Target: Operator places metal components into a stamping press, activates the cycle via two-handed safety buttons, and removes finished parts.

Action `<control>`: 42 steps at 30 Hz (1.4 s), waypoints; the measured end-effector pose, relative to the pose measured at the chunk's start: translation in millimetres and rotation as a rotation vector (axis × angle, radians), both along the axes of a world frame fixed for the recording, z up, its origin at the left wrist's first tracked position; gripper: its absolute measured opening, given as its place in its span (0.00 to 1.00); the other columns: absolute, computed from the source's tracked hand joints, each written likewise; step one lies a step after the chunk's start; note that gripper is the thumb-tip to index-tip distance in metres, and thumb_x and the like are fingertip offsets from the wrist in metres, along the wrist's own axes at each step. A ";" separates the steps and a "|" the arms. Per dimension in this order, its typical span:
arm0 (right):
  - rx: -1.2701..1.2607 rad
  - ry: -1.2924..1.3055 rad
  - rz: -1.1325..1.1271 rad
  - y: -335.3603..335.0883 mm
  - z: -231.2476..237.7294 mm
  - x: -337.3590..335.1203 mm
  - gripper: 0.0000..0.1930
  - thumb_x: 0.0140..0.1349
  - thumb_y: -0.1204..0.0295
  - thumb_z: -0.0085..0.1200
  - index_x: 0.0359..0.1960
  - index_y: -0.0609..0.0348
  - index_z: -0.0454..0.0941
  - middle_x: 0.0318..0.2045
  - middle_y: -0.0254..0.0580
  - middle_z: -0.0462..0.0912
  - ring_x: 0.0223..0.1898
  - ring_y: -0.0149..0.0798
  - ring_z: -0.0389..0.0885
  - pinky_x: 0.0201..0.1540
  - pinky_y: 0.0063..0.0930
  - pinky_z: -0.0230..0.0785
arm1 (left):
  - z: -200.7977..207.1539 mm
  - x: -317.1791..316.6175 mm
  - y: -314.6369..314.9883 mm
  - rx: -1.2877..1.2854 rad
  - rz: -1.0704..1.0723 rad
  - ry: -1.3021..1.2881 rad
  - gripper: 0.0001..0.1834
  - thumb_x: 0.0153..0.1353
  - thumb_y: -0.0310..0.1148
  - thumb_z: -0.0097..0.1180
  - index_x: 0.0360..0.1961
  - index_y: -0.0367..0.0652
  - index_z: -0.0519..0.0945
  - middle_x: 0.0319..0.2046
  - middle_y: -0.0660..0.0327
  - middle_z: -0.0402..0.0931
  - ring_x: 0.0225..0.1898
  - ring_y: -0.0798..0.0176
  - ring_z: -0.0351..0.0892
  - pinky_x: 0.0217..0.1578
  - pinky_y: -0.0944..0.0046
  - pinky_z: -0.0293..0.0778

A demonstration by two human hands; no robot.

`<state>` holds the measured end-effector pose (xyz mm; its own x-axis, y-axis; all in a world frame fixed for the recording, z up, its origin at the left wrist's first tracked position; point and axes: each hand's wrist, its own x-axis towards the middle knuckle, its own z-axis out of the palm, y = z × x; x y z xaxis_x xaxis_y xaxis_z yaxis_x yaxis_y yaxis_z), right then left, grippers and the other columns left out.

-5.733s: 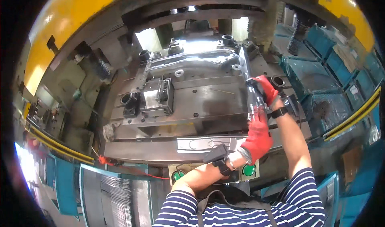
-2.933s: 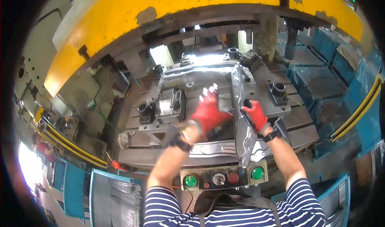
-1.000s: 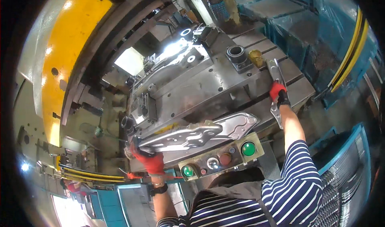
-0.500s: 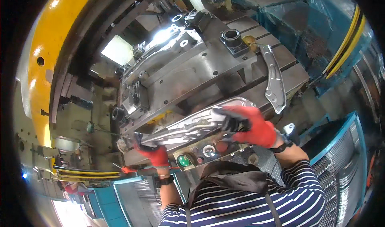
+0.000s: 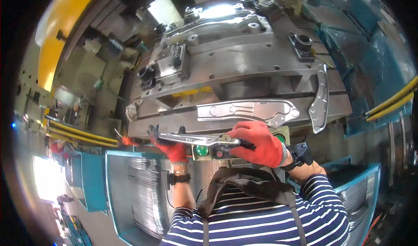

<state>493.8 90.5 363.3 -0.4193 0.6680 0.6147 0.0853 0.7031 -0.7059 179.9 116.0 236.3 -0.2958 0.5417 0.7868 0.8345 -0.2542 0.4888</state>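
Note:
A shiny stamped metal part (image 5: 196, 138), seen nearly edge-on, spans between my two hands in front of my chest. My left hand (image 5: 173, 149), in a red glove with dark fingertips, holds its left end, fingertips pointing up around it. At the other end my right hand (image 5: 259, 145), gloved the same way, is closed over the part. Just beyond, a flat stamped metal part (image 5: 248, 110) with ribs and holes lies on the front of the press bed. A similar curved metal part (image 5: 320, 102) rests at the bed's right edge.
A steel die (image 5: 235, 56) with guide bushings fills the bed behind. Below the hands is a control box with a green button (image 5: 201, 150). Blue bins of stacked metal parts stand at left (image 5: 109, 189) and right (image 5: 374, 180). A yellow press frame (image 5: 65, 33) rises at far left.
My hands have drawn nearer my body, and the part between them now shows edge-on. A separate flat part now shows plainly on the bed's front. The head view has turned and shifted.

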 end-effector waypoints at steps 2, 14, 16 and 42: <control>-0.027 -0.062 0.047 2.7 -5.4 -12.2 0.16 0.49 0.72 0.64 0.40 0.63 0.77 0.28 0.48 0.77 0.28 0.51 0.77 0.31 0.38 0.69 | -8.1 -15.3 -4.8 0.082 0.006 -0.040 0.49 0.37 0.32 0.76 0.62 0.39 0.64 0.63 0.49 0.59 0.67 0.46 0.55 0.68 0.47 0.50; -0.273 -0.297 -0.168 36.6 -91.6 -64.1 0.30 0.54 0.73 0.60 0.61 0.64 0.68 0.51 0.58 0.77 0.51 0.53 0.77 0.54 0.35 0.68 | -61.0 -200.8 -18.8 -0.593 0.366 0.269 0.43 0.35 0.32 0.65 0.59 0.41 0.65 0.53 0.47 0.66 0.59 0.39 0.62 0.65 0.40 0.51; -0.355 -0.323 -0.210 39.1 -97.1 -63.6 0.30 0.54 0.73 0.60 0.60 0.64 0.68 0.51 0.58 0.78 0.50 0.52 0.78 0.54 0.35 0.68 | -63.0 -222.8 -0.5 -0.748 0.404 0.284 0.39 0.38 0.30 0.63 0.58 0.44 0.67 0.51 0.50 0.68 0.58 0.42 0.63 0.64 0.40 0.50; -0.387 -0.474 -0.145 72.4 -115.6 -131.3 0.26 0.55 0.78 0.56 0.58 0.65 0.70 0.46 0.54 0.80 0.44 0.49 0.80 0.49 0.36 0.70 | -121.0 -254.0 138.7 -0.961 -0.106 0.137 0.42 0.46 0.30 0.60 0.66 0.51 0.62 0.69 0.51 0.53 0.68 0.40 0.53 0.67 0.41 0.49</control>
